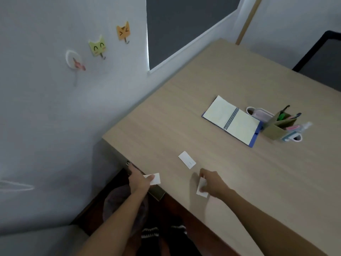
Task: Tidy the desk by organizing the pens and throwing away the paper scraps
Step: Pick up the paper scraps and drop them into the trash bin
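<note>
Three white paper scraps are in view on the wooden desk (230, 80). My left hand (139, 179) pinches one scrap (156, 179) at the desk's near-left edge. My right hand (212, 182) is closed on a second scrap (201, 190), which rests low against the desktop. The third scrap (187, 159) lies flat and untouched just beyond both hands. At the right, a cardboard pen holder (278, 127) stands with several pens (285, 113) in it.
An open spiral notebook (231, 121) with a blue cover lies left of the pen holder. A pale pouch (259, 113) sits behind it. A grey bin (110, 206) is on the floor under the desk's left edge. A dark chair (321, 56) stands at the far right.
</note>
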`<state>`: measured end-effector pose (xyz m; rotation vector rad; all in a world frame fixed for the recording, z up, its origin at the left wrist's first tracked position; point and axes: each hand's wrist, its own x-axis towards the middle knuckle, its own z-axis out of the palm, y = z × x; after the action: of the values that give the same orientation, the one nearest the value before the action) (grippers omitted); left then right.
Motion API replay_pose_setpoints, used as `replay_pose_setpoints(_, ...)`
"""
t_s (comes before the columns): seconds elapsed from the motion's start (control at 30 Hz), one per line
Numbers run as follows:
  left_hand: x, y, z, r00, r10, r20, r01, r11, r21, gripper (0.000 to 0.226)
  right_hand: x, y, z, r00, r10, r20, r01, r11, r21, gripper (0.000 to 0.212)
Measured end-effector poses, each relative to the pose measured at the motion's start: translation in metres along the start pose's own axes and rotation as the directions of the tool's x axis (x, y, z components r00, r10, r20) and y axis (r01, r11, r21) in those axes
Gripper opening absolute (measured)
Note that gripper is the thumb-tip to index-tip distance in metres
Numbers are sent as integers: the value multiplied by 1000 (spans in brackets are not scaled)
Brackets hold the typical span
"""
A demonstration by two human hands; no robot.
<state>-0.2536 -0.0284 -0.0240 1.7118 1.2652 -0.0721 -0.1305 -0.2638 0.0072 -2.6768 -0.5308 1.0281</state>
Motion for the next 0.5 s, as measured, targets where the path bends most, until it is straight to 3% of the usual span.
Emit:
replay_pose_setpoints(0.17, -21, -28, -17, 999, 23, -43, -25, 999, -42, 79, 35, -27, -36, 977, -213, 13, 212, 959, -190, 69)
replay_pose_setpoints(0.3, -47, -65, -34, 996, 8, -89, -13, 998, -57, 53, 67, -41, -52, 935, -315, 161, 348, 902, -255, 90)
replay_pose_setpoints(0.37, -58, -86, -41, 987, -7, -158, 8, 1000, 2, 41, 78, -46, -58, 904, -357, 234, 410, 879, -243, 90)
replay_pose_setpoints(0.5, -80, -118, -49, 974, -73, -213, 82, 996, 32, 29, 91, -60, -62, 876, -359, 321, 464, 810, -359, 68)
